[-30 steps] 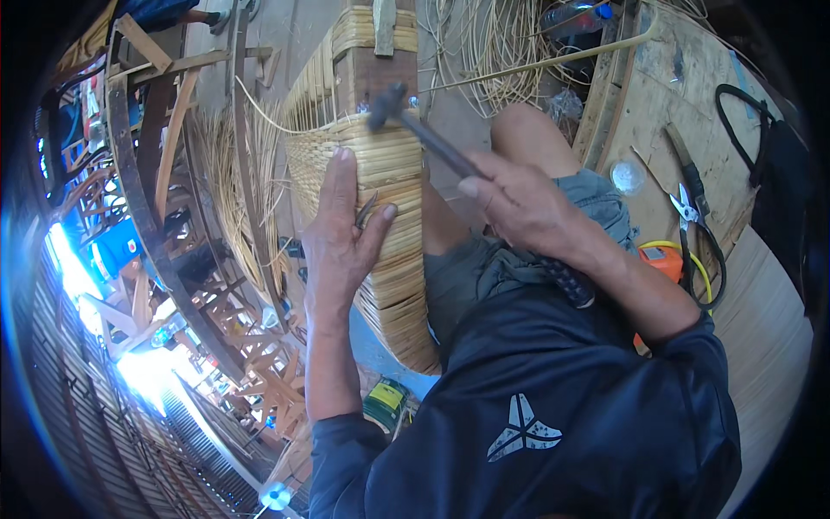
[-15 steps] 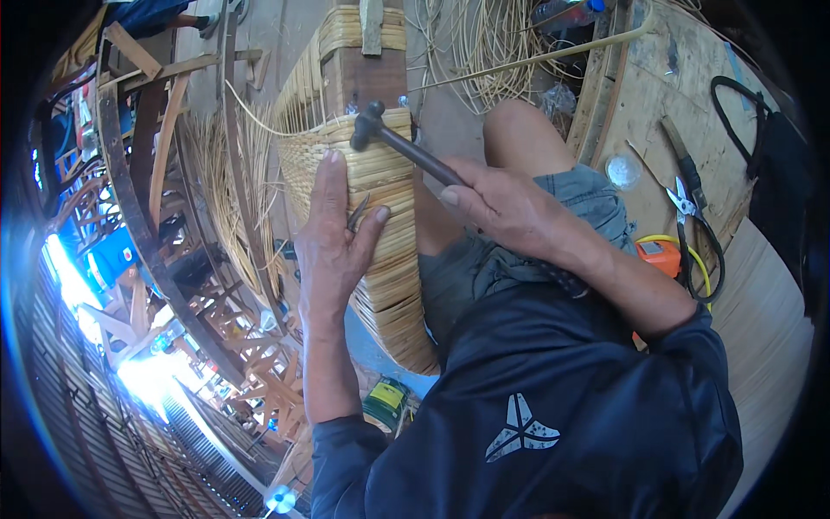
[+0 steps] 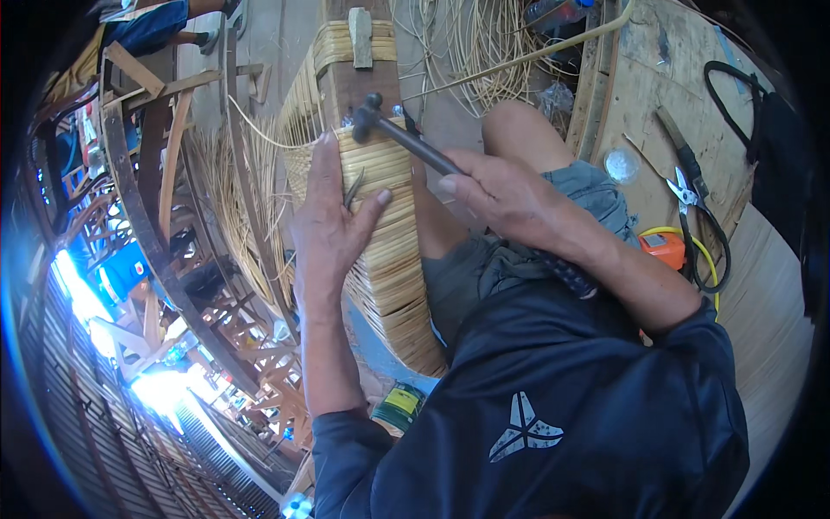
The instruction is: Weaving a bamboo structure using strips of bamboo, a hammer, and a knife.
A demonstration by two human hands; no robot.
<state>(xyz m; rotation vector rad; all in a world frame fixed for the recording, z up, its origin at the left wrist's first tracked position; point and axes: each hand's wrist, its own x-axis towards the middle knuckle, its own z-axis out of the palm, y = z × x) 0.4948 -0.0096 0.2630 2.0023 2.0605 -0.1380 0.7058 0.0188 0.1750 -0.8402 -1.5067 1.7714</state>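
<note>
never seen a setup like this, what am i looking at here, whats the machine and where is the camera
There's no robot here: these are a person's own two bare hands at work. The view is from a wide fisheye camera on the person's head, looking down, so straight edges bend near the rim.

The left hand lies on a piece wrapped in pale woven strips, around a wooden frame. A small pointed thing shows between its thumb and fingers; whether it is gripped is unclear. The right hand holds a hammer, its head over the upper edge of the wrapping.

On the wooden board at the right are hand shears and a clear round container.
</note>
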